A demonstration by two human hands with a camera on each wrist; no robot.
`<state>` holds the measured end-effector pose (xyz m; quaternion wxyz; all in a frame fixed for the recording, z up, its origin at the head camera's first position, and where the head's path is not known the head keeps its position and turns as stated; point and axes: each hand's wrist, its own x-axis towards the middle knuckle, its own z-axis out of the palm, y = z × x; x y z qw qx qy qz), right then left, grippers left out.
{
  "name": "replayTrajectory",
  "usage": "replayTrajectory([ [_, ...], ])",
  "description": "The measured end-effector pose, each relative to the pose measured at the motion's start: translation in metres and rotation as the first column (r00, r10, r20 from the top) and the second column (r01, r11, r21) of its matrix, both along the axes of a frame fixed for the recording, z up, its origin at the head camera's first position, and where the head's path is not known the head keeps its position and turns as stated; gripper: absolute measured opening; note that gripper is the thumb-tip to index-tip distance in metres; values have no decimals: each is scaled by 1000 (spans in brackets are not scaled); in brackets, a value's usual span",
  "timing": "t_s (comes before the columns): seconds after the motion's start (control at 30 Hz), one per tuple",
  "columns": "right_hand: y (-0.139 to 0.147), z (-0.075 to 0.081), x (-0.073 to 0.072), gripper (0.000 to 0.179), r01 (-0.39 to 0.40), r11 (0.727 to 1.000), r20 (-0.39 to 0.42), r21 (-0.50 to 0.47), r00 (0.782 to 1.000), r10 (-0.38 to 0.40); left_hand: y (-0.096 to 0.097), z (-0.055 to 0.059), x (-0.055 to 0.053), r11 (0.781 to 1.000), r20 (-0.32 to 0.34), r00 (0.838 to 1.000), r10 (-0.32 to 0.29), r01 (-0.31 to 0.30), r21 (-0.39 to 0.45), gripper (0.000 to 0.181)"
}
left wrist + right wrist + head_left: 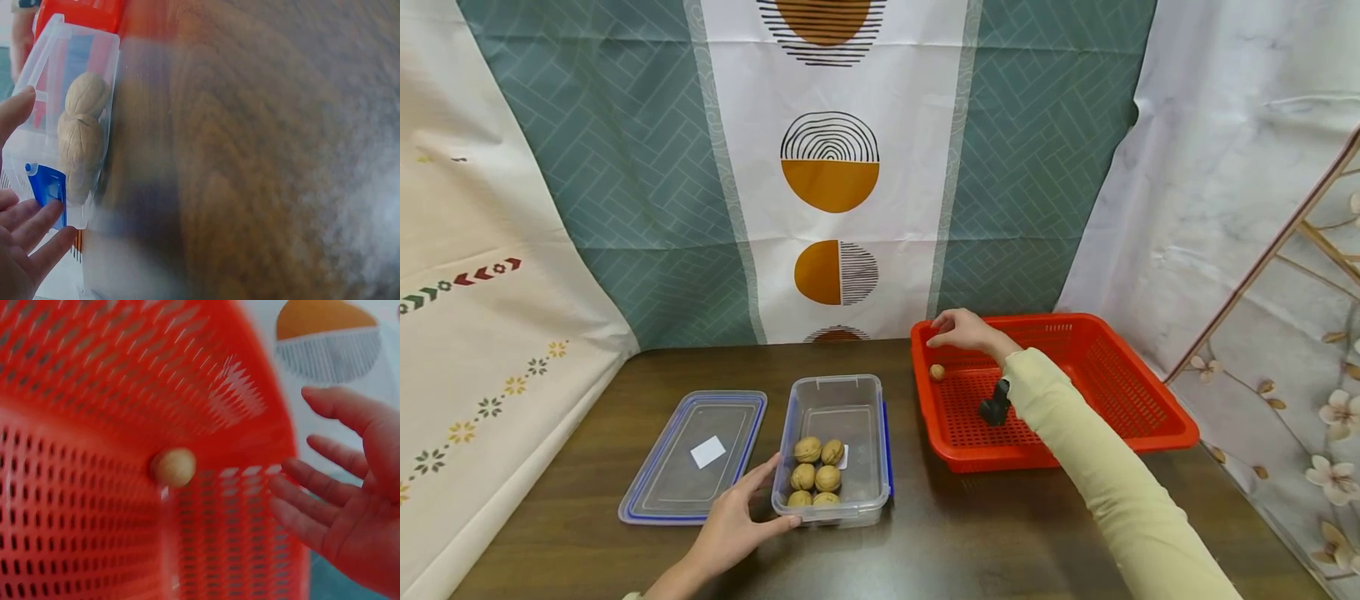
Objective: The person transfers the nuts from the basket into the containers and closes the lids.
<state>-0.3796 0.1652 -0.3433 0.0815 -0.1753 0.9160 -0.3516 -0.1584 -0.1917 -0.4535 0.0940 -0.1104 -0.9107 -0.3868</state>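
Observation:
A clear plastic box [861,417] with blue latches holds several walnuts [827,478] in its near left part. Against the box's near left corner rests my left hand [733,523], thumb along the front side and fingers by the left side. In the left wrist view those extended fingers lie over a hanging blue latch [49,187]. My right hand [964,330] hovers above the far left corner of a red basket [936,425], its fingers spread and holding nothing. Below it, one walnut [175,467] lies in the basket corner.
Left of the box, a clear lid [662,479] with a blue seal and a white label lies flat on the brown table [1000,542]. Patterned cloth [835,225] hangs behind the table and along both sides. A black strap [996,404] hangs from the right wrist.

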Motion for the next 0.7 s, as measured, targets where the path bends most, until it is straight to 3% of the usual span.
replayTrajectory([
  [0.3,16,-43,-11,37,-68,998,40,-17,997,69,-1,-1,-1,1000,3,1000,-4,4,15,85],
  [0.57,12,-59,-12,31,-80,995,94,66,993,74,0,1,-1,1000,4,1000,-3,3,21,85],
  [0.7,10,-64,-14,24,-70,996,108,63,992,63,0,2,-1,1000,9,1000,-3,3,26,85],
])
